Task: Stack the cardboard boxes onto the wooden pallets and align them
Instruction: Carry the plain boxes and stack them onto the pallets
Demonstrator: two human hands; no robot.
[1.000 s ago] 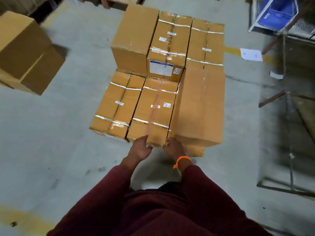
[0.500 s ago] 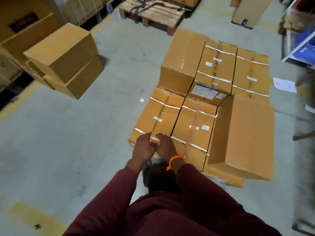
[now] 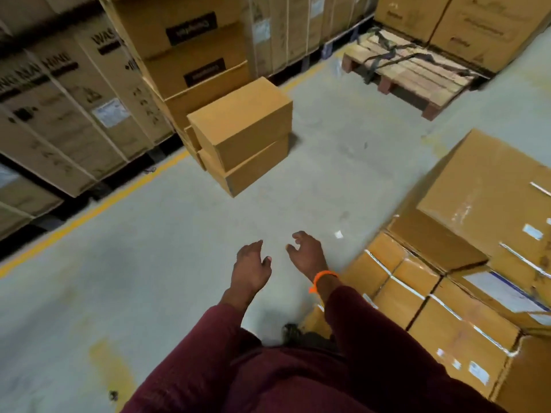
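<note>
Leftmost, tall printed cardboard cartons [image 3: 74, 99] line the far wall behind a yellow floor stripe [image 3: 89, 212]. Further right, two plain brown cardboard boxes [image 3: 244, 138] sit stacked on the grey concrete floor [image 3: 149, 263], well beyond both hands. The left hand [image 3: 252, 271] hovers over the floor, fingers loosely spread, holding nothing. Just beside it, the right hand [image 3: 305, 253], wearing an orange wristband [image 3: 323, 277], is equally empty, its fingers lightly curled. Far right stands a slatted wooden pallet [image 3: 417, 76] with dark straps lying on it. Near right, tape-strapped brown cardboard boxes [image 3: 465, 332] lie packed together beside the right forearm.
</note>
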